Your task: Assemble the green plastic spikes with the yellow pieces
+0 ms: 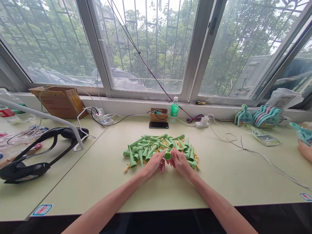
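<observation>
Both hands meet in the middle of the table, at the near side of a pile of green plastic spikes [139,152]. Between them is one green spike [167,155], its round open end facing me. My left hand [155,162] closes its fingers on the left side of it. My right hand [179,160] grips it from the right. The rest of this spike is hidden behind its open end and the fingers. Small yellow pieces [126,168] lie among and under the pile, sticking out at its edges.
Behind the pile lie a black phone [158,125], a small cardboard box [159,116] and a green-labelled bottle [174,109]. A black headset [44,152] is at left. White cables [258,154], teal hangers [265,117] and another person's hand [305,150] are at right.
</observation>
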`<act>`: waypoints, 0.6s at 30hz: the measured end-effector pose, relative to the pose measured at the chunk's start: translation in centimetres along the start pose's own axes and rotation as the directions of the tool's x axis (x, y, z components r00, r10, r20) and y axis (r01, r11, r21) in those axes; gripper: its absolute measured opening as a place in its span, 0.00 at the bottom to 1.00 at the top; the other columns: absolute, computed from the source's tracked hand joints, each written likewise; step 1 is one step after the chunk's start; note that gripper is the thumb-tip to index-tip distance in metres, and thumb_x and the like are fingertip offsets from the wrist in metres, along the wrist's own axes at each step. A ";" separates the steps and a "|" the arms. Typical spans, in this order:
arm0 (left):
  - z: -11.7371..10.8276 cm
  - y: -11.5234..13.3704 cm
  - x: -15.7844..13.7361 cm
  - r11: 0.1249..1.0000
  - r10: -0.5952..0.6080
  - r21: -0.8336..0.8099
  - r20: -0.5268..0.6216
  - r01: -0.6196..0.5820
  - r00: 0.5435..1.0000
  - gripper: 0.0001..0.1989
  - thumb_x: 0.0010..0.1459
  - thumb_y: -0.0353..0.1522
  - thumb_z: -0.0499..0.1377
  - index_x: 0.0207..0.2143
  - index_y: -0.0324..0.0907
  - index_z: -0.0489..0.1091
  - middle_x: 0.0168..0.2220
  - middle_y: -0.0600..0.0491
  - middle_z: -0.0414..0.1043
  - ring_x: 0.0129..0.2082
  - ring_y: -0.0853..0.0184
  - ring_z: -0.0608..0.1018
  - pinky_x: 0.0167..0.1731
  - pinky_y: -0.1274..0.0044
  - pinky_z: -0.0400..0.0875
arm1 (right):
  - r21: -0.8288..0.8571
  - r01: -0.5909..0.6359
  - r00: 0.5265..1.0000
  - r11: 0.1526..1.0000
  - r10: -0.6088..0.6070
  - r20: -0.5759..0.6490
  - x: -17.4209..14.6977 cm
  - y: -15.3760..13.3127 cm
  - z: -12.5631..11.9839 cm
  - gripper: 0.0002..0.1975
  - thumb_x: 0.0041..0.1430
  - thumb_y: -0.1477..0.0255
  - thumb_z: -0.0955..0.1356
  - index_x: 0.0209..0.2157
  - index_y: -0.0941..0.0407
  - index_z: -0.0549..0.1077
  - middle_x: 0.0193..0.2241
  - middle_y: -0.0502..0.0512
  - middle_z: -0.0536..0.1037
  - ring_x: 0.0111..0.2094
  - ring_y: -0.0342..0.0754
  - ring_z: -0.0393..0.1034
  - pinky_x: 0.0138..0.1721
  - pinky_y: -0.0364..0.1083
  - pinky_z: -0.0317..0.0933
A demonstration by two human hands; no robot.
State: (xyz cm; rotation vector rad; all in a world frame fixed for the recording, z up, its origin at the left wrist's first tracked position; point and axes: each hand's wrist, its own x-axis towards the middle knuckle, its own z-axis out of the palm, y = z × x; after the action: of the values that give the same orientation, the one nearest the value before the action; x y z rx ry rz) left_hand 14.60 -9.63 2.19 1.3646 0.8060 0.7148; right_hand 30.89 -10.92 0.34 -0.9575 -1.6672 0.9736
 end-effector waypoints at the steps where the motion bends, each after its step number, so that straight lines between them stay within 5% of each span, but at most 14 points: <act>1: 0.0 -0.1 0.0 1.000 0.000 0.005 -0.007 0.000 1.000 0.29 0.62 0.52 0.46 0.24 0.36 0.68 0.17 0.52 0.67 0.13 0.73 0.66 0.14 0.80 0.61 | -0.004 -0.006 1.000 1.000 0.006 0.001 0.0 0.1 0.0 0.21 0.69 0.55 0.55 0.26 0.54 0.59 0.18 0.46 0.67 0.16 0.40 0.58 0.21 0.41 0.53; 10: -0.1 -0.6 0.1 0.997 0.053 0.061 -0.044 -0.050 0.998 0.26 0.62 0.52 0.47 0.24 0.40 0.62 0.13 0.57 0.62 0.12 0.72 0.65 0.15 0.79 0.58 | -0.072 -0.003 1.000 0.997 0.003 -0.009 -0.1 0.4 0.0 0.21 0.69 0.55 0.54 0.28 0.54 0.58 0.16 0.44 0.64 0.17 0.40 0.59 0.29 0.42 0.60; 18: -0.3 -1.1 0.2 0.974 0.160 0.172 -0.065 -0.147 0.985 0.21 0.62 0.50 0.49 0.26 0.43 0.56 0.13 0.60 0.60 0.13 0.71 0.65 0.17 0.79 0.58 | -0.091 -0.034 0.999 0.995 0.034 -0.002 0.0 0.5 -0.1 0.20 0.69 0.56 0.53 0.27 0.53 0.56 0.16 0.43 0.61 0.16 0.40 0.57 0.21 0.40 0.51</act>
State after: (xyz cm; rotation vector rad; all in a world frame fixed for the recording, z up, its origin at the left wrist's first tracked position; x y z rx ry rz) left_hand 14.43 -9.40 1.04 1.5707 0.8440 0.8413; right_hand 31.12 -10.72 -0.13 -1.0493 -1.7120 0.9271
